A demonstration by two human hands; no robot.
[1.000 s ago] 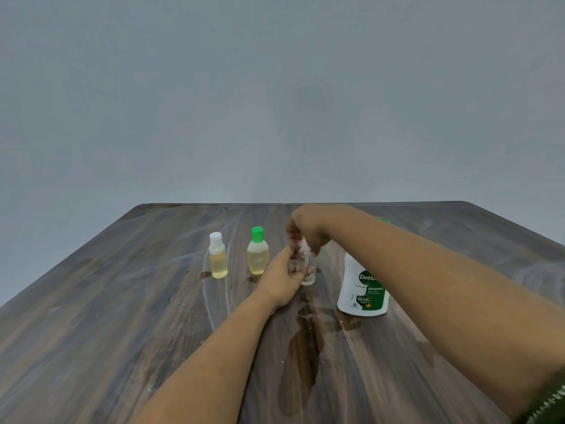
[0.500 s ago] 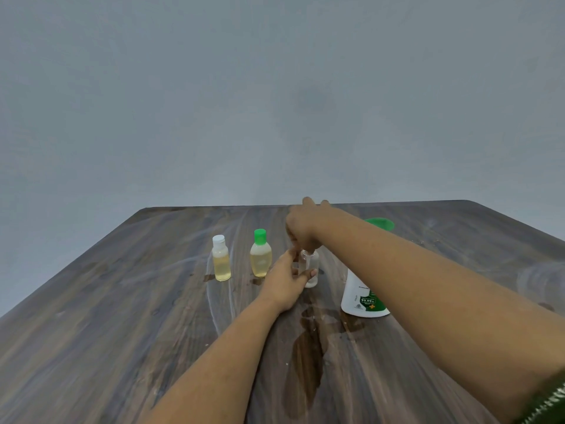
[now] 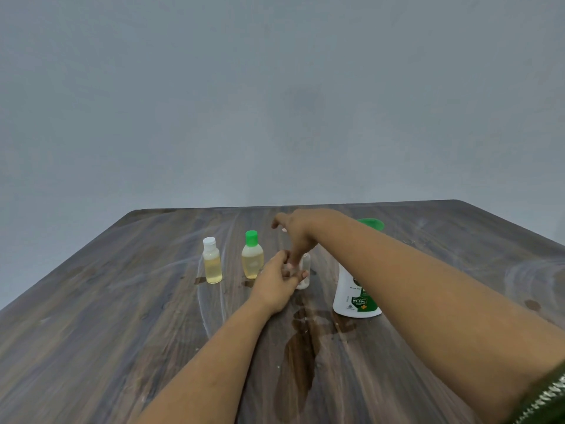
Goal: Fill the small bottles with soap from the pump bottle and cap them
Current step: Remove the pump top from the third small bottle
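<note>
Small bottles stand in a loose row on the dark wood-grain table point(image 3: 91, 332). Farthest left is the white-capped bottle point(image 3: 212, 261), upright and mostly full of pale yellow soap, with a small wet mark at its foot. Just to its right, apart from it, stands the green-capped bottle point(image 3: 252, 255), rounder in body, also capped and holding yellow soap. Next comes the left hand point(image 3: 276, 281), reaching in from below with its fingers curled round the clear bottle point(image 3: 304, 272), which stands upright on the table and looks empty or nearly so; its lower part is hidden behind the fingers. Above it the right hand point(image 3: 298, 232) comes across from the right, wrist bent down, with a finger and thumb reaching to the top of the clear bottle; the blur makes it impossible to tell whether they pinch anything there, while its other fingers spread out to the left. A dark wet patch point(image 3: 301, 356) runs toward the viewer from below the clear bottle. To the right stands the white pump bottle point(image 3: 354, 298) with a green label, its upper part hidden by the right forearm, and a green top point(image 3: 370, 224) shows above that arm. A green patterned sleeve point(image 3: 547, 399) edges the lower right corner.
</note>
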